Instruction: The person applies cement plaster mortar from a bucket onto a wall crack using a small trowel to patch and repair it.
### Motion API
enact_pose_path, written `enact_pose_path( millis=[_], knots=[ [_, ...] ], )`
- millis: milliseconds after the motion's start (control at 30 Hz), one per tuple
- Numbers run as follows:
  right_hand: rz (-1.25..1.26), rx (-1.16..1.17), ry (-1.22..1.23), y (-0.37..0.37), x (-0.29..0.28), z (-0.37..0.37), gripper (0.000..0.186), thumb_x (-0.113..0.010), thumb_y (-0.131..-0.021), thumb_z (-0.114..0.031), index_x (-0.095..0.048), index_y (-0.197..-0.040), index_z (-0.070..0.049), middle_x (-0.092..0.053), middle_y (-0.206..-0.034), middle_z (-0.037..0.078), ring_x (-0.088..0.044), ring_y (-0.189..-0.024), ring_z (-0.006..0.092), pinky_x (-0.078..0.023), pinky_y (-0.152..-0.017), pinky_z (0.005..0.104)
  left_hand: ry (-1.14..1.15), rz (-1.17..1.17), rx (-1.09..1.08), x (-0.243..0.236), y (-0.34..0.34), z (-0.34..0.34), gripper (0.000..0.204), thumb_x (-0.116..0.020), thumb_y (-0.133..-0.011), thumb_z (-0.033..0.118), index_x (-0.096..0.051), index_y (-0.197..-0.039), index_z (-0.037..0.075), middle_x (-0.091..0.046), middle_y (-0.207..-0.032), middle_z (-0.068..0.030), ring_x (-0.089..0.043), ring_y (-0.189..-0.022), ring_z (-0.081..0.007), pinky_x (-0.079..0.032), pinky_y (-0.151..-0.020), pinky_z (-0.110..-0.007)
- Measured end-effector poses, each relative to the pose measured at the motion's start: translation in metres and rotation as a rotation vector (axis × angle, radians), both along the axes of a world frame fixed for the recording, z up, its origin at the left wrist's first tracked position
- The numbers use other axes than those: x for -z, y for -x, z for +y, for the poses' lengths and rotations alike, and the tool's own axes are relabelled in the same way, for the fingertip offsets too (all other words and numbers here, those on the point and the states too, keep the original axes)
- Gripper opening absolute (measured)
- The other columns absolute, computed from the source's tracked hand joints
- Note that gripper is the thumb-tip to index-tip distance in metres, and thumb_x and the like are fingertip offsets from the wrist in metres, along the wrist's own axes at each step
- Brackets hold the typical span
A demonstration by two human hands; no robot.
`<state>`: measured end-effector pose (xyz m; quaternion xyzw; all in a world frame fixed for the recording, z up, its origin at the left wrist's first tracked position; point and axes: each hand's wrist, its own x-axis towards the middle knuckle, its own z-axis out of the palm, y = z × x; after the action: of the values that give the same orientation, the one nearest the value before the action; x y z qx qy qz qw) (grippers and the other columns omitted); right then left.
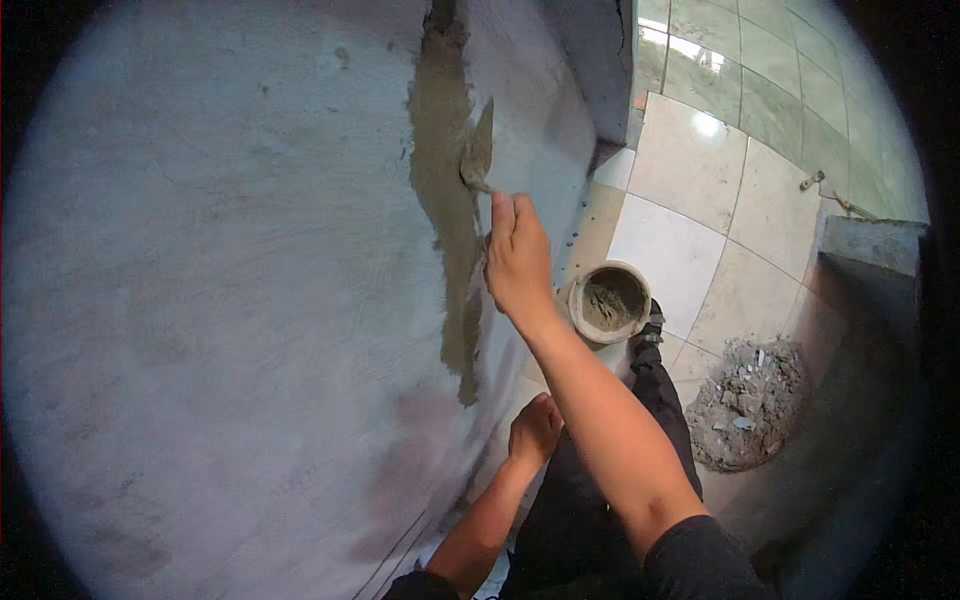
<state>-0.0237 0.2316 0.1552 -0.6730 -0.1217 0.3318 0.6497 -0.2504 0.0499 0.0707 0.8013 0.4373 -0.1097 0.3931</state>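
Observation:
My right hand (520, 255) grips the handle of a pointed trowel (478, 155). The trowel's blade lies against the right side of a long strip of wet grey-brown mortar (440, 130) on the pale wall (250, 250). This strip runs down the wall with ragged edges and narrows to a point at its lower end. Lower down, my left hand (535, 432) is curled closed close to the wall, apart from the trowel; what its fingers hold, if anything, is hidden.
A round bucket (574, 310) with mortar inside stands on the tiled floor (668, 245) beside my foot (650, 325). To the right lies a heap of rubble (750, 405). A raised ledge (875, 245) borders the far right, and a wall corner (605, 80) juts out ahead.

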Motion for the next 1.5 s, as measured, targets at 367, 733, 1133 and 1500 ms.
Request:
enact_pose_path(
  millis=[367, 733, 1133, 1500],
  knots=[
    [0.029, -0.038, -0.117, 0.007, -0.056, -0.002, 0.033, -0.05, -0.11, -0.032, -0.048, -0.099, -0.001, -0.055, -0.068, 0.029, -0.055, -0.065, 0.0518, -0.04, -0.058, 0.0521, 0.037, -0.057, -0.102, 0.008, 0.018, -0.008, 0.03, -0.054, -0.099, 0.026, -0.069, -0.116, 0.008, -0.071, -0.112, -0.0218, -0.067, -0.106, -0.0442, -0.055, -0.088, -0.051],
    [0.023, 0.001, -0.006, 0.002, -0.032, -0.017, 0.032, -0.049, -0.111, -0.03, -0.045, -0.097, -0.001, -0.051, -0.067, 0.028, -0.051, -0.066, 0.0533, -0.039, -0.057, 0.0508, 0.136, 0.072, 0.065, -0.015, -0.011, 0.01, 0.043, -0.052, -0.101, 0.039, -0.067, -0.118, 0.003, -0.067, -0.123, -0.0263, -0.063, -0.114, -0.0448, -0.054, -0.093, -0.052],
    [0.016, -0.064, -0.051, 0.035, -0.036, -0.029, 0.03, -0.05, -0.11, -0.03, -0.047, -0.099, -0.002, -0.055, -0.065, 0.026, -0.054, -0.061, 0.0503, -0.039, -0.056, 0.0512, 0.054, 0.098, 0.046, 0.015, 0.022, -0.004, 0.037, -0.061, -0.096, 0.035, -0.068, -0.119, 0.006, -0.072, -0.116, -0.0218, -0.068, -0.106, -0.0433, -0.055, -0.089, -0.052],
    [-0.055, -0.161, -0.107, 0.036, -0.05, -0.046, 0.034, -0.049, -0.11, -0.032, -0.048, -0.096, 0.0, -0.054, -0.071, 0.029, -0.054, -0.067, 0.0499, -0.041, -0.061, 0.0521, -0.136, 0.01, 0.107, -0.004, 0.015, 0.004, 0.029, -0.053, -0.099, 0.02, -0.067, -0.115, 0.001, -0.067, -0.117, -0.0265, -0.065, -0.11, -0.0426, -0.054, -0.092, -0.051]
  ],
)
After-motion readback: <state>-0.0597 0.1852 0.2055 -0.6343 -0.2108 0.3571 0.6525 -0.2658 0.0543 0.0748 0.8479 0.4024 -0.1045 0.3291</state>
